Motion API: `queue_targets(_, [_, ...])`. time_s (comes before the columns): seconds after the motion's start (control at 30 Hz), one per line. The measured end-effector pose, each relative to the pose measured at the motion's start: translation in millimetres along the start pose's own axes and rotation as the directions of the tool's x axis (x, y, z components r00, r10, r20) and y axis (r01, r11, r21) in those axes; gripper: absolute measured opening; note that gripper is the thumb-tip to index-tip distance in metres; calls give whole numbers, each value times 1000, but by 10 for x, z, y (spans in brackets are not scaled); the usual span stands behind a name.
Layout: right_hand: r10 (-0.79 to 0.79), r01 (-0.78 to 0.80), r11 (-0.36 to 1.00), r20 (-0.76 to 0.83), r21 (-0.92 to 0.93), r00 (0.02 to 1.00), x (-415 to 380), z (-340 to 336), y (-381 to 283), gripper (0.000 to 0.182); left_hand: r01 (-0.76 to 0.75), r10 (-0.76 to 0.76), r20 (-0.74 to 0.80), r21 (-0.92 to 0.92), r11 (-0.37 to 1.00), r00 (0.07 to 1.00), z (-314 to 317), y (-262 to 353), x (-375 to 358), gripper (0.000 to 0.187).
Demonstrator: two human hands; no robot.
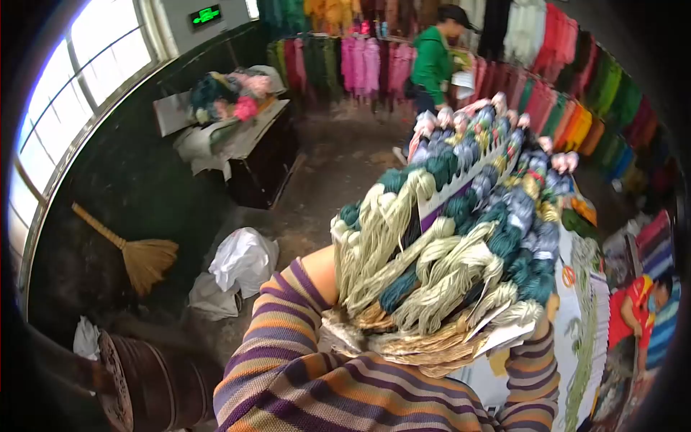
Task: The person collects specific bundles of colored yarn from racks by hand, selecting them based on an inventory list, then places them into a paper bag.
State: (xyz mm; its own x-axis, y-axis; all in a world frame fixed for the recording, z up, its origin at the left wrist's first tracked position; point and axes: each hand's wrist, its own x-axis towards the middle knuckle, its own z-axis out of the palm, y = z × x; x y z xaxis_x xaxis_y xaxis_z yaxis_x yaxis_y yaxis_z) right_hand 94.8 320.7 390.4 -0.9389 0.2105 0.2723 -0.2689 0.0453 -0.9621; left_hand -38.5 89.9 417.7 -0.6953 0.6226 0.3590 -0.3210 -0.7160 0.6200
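Your yarn bundle (439, 281) fills the middle of the view, raised in front of you: a thick armful of cream, teal, grey and gold skeins, with paper tags (504, 335) hanging off its lower edge. It looks soft and floppy, and bulky more than heavy. Loose loops could slide out, so it probably carries best scooped from underneath and hugged, not pinched by a single skein.

Your left arm (288, 338), in a striped sleeve, comes up from below with the wrist bare at the bundle's left side. The left hand itself is buried in the yarn, so I cannot tell how its fingers are set. Your right arm (533, 374) rises under the bundle's right edge, and that hand is hidden too.

Beyond it, a white sack (241, 263) lies on the floor near a broom (140, 255). A person in green (432, 61) stands by hanging coloured yarn (360, 65).
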Motion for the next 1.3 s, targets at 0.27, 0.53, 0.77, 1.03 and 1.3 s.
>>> queue_targets(0.27, [49, -76, 995, 327, 69, 944, 1129, 2107, 754, 37, -63, 91, -226, 129, 990, 970, -1459, 1192, -581, 22])
queue_targets(0.53, [59, -151, 978, 501, 145, 863, 2268, 3816, 1273, 30, -40, 178, -396, 331, 943, 901, -2752, 2215, -796, 21])
queue_targets(0.77, [194, -412, 892, 661, 189, 725, 3496, 4757, 2190, 39, -87, 25, -561, -83, 993, 827, -4253, 2813, -553, 31])
queue_targets(1.03, [166, -456, 849, 685, 267, 709, 6019, 6256, 3344, 40, -77, 196, -607, 217, 973, 770, -6358, 3986, 758, 32])
queue_targets(1.3, [-69, -194, 870, 501, 454, 863, 8622, 7709, 2993, 42, -126, 315, -424, 416, 901, 849, -8043, 5712, 2265, 40])
